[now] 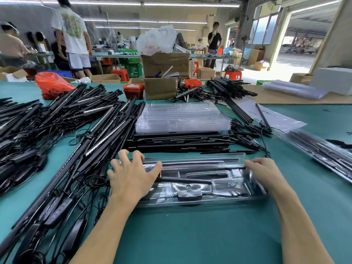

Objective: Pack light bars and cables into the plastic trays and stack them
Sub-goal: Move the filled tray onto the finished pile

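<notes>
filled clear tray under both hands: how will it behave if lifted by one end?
The filled tray looks thin-walled and long, so it probably flexes or sags. Its glossy plastic may be slippery. The left hand and right hand sit at opposite ends, likely the steadier way to lift.

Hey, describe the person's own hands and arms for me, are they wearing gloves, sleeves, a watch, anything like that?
Both hands are bare: no gloves on the left hand or the right hand. The forearms are uncovered all the way to the bottom edge of the picture, so no sleeves show. No watch, bracelet or ring is visible, and the fingernails look short and unpainted.
</notes>
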A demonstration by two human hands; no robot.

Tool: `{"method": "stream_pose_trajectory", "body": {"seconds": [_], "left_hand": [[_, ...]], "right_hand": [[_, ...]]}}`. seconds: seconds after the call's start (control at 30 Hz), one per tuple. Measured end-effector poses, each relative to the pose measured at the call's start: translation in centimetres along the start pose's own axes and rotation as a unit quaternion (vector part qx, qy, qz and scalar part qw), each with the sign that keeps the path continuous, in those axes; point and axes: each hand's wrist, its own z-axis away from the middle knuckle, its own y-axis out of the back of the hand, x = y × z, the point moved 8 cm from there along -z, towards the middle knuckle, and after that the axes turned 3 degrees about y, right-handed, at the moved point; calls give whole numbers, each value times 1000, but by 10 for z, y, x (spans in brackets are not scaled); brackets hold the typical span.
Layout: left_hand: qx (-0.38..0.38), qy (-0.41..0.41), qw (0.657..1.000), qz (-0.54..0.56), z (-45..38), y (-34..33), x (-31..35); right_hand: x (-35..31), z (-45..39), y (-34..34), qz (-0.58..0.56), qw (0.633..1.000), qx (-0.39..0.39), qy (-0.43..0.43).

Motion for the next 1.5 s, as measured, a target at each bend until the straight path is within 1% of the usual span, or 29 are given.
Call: {"method": "stream_pose_trajectory", "body": {"seconds": [0.23, 0.3, 0.37, 0.47, 0.57, 0.67, 0.77, 0.8, 0.9, 0.93, 0.97, 1.0, 1.07, 1.1, 1.17, 1.2, 1.3, 1.37, 1.4, 1.43, 1.5], "left_hand": [[-18, 12, 1000, 17, -1, 4, -3], [-39, 29, 998, 31, -5, 10, -10], [-65, 40, 995, 61, -11, 17, -18], [-87, 53, 984, 148, -20, 31, -29], [-100, 36, 964, 245, -26, 46, -30], [-104, -6, 932, 348, -25, 67, -27], [-138, -66, 900, 408, -18, 88, -17], [-155, -78, 884, 435, -17, 93, -14], [-197, -105, 811, 541, -13, 103, -10], [-199, -98, 797, 561, -13, 102, -12], [-201, -85, 795, 566, -14, 98, -12], [-201, -65, 801, 560, -14, 92, -14], [-199, -30, 810, 551, -17, 82, -12], [-194, -19, 808, 556, -18, 78, -11], [-177, 0, 797, 577, -21, 75, -11], [-172, 13, 790, 588, -21, 73, -11], [-163, 26, 773, 613, -24, 72, -5], [-150, 16, 769, 621, -27, 75, 3], [-142, 13, 767, 626, -28, 78, 8], [-135, 10, 765, 629, -29, 80, 13], [-134, 2, 763, 632, -28, 82, 24]], "right_hand": [[10, -4, -2, -112, 993, -31, 3], [10, -2, 1, -138, 990, -33, 3], [12, -4, 3, -172, 984, -32, -1], [15, -6, 4, -209, 978, -28, -10], [22, -10, 7, -243, 969, -26, -29], [32, -14, 11, -280, 958, -21, -58], [36, -15, 9, -317, 945, -35, -76], [37, -16, 8, -334, 938, -37, -82], [30, -12, 5, -400, 910, -65, -88], [26, -10, 4, -428, 896, -78, -88], [22, -9, 1, -456, 881, -94, -84], [20, -9, -1, -476, 869, -107, -81], [23, -11, -1, -497, 856, -113, -81], [19, -8, -1, -524, 839, -126, -73], [10, -3, -3, -600, 783, -158, -51], [6, -1, -3, -624, 762, -172, -31], [-8, 7, -2, -671, 718, -186, 27], [-25, 14, -9, -679, 700, -213, 62], [-32, 18, -13, -677, 697, -221, 76], [-38, 21, -17, -674, 696, -230, 87], [-45, 25, -27, -659, 707, -240, 92]]}}
